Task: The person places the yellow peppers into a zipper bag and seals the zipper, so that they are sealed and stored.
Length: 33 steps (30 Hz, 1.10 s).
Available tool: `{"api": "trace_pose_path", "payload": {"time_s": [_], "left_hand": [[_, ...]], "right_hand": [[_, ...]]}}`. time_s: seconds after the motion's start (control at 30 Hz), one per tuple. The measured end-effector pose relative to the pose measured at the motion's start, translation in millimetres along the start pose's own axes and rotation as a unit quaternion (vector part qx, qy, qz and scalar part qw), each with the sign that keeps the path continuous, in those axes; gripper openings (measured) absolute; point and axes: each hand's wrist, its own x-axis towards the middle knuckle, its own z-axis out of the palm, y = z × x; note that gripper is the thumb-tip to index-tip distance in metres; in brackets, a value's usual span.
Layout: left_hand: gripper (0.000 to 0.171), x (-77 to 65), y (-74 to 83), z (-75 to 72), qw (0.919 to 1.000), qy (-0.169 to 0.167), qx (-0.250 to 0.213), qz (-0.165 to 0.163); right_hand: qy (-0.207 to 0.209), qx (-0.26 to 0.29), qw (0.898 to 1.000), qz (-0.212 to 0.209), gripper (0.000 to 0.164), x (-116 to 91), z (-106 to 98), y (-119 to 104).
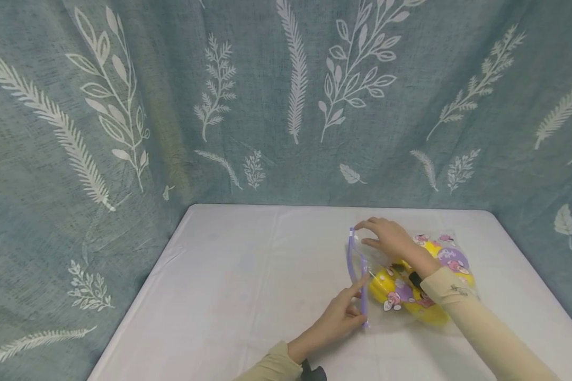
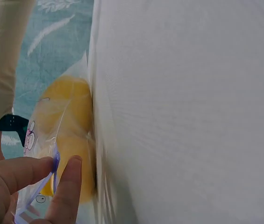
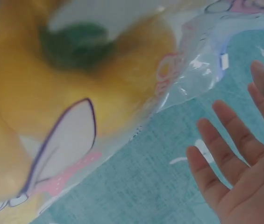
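Observation:
A clear zip bag (image 1: pixel 450 254) printed with pink and purple cartoon figures lies on the right of the table. Inside it are rounded yellow things (image 3: pixel 136 60), one with a dark green part, like bell peppers. The bag's purple zip strip (image 1: pixel 364 296) faces left, its two sides parted. My left hand (image 1: pixel 336 317) holds the near end of this strip, index finger stretched along it; thumb and finger show at the strip in the left wrist view. Above the bag, my right hand (image 1: pixel 388 238) has loosely spread fingers, fingertips near the strip's far end and its white tab (image 3: pixel 224 61).
A white cloth covers the table (image 1: pixel 229 275), its far edge against a blue-green curtain (image 1: pixel 267 106) with white leaf patterns. Dark straps with small devices (image 2: pixel 12 123) sit at the wrists.

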Motion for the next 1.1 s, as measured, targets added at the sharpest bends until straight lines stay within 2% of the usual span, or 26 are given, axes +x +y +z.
{"api": "trace_pose_path", "payload": {"time_s": [0.07,0.1,0.3,0.47,0.57,0.9,1.1], "left_hand": [[0.079,0.1,0.6,0.3,1.0000,-0.004,0.002,-0.002],[0.079,1.6,-4.7,2.0,1.0000,-0.006,-0.001,-0.004],[0.083,4.4,-9.0,4.2,0.9992,-0.008,-0.036,-0.014],[0.086,6.5,-9.7,5.0,0.9990,-0.022,-0.026,-0.029],[0.088,7.7,-11.1,5.1,0.9981,-0.036,-0.027,-0.042],[0.088,11.6,-13.1,3.6,0.9960,-0.072,-0.013,-0.050],[0.087,11.9,-15.6,3.8,0.9960,-0.081,0.012,-0.037]], "right_hand": [[-0.005,-0.001,1.000,-0.001,0.032,3,2,2],[-0.007,-0.001,1.000,-0.001,0.032,4,3,3],[-0.012,0.016,1.000,-0.016,0.032,12,6,9],[-0.039,0.035,0.998,-0.031,0.030,19,7,14],[-0.057,0.046,0.997,-0.019,0.029,23,8,16],[-0.060,0.072,0.996,-0.005,0.027,30,16,28],[-0.051,0.086,0.995,0.004,0.027,34,16,37]]}}
